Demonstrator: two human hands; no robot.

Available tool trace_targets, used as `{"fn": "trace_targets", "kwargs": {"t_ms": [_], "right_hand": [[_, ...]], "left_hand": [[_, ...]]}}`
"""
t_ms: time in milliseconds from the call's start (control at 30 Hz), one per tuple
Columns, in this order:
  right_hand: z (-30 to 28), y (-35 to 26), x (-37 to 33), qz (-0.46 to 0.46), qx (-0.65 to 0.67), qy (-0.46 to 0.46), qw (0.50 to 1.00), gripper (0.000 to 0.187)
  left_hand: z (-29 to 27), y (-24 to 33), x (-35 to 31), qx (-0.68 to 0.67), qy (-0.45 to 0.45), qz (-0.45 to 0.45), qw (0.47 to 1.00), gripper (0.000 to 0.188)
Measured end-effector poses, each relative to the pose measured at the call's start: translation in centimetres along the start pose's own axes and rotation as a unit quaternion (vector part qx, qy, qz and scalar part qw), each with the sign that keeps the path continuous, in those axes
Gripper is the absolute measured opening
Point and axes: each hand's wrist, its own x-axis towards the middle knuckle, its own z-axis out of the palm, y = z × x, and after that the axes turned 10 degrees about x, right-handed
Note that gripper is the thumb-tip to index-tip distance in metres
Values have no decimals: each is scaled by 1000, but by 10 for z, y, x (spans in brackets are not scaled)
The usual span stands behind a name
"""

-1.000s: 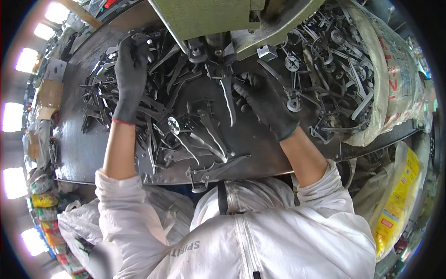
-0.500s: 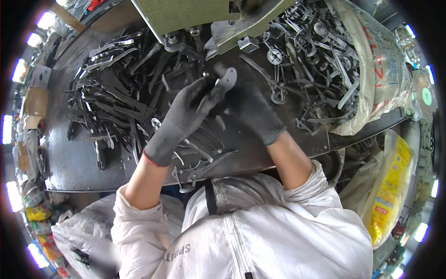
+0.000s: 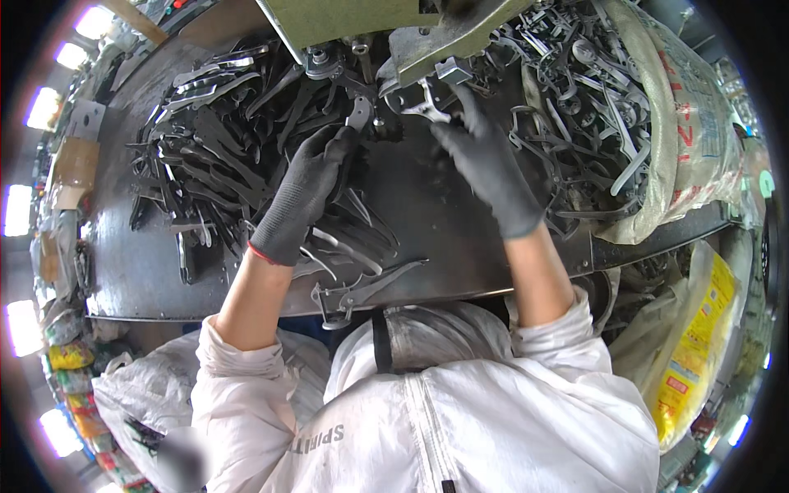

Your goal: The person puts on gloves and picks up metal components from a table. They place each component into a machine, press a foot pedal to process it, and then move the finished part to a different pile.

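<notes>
My left hand (image 3: 306,185), in a dark grey knitted glove, grips a flat metal lever (image 3: 359,112) with a rounded, drilled end. That end sits just below the machine's spindle tip (image 3: 322,64). To the right, my gloved right hand (image 3: 489,168) is slightly blurred. Its thumb and forefinger close around a shiny branched metal piece (image 3: 426,107) beside the machine's lower arm (image 3: 411,57). Part of that piece is hidden by the fingers. Several loose levers (image 3: 349,242) lie under and beside my left wrist.
A heap of dark levers (image 3: 205,156) covers the left of the metal table (image 3: 460,255). Shiny jointed parts (image 3: 588,90) spill from a woven sack (image 3: 670,148) at right. The green machine body (image 3: 345,20) overhangs the far side. One jointed part (image 3: 357,297) lies at the near edge.
My hands have separated. The left moved up and left, bringing the lever under the machine; the right moved to the right and now has a shiny piece. The view has shifted slightly.
</notes>
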Motion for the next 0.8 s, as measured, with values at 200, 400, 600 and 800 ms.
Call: {"fn": "trace_targets", "kwargs": {"t_ms": [200, 400, 600, 800], "right_hand": [[21, -28, 32, 467, 467, -72, 747, 23], [58, -23, 18, 403, 438, -84, 799, 22], [72, -15, -3, 433, 490, -94, 751, 33], [70, -11, -3, 469, 438, -96, 761, 35]], "left_hand": [[-8, -4, 18, 126, -24, 12, 992, 29], [-11, -5, 35, 68, -39, -51, 996, 28], [-46, -12, 15, 539, 102, 232, 803, 27], [-113, 39, -39, 650, 176, 86, 735, 24]]}}
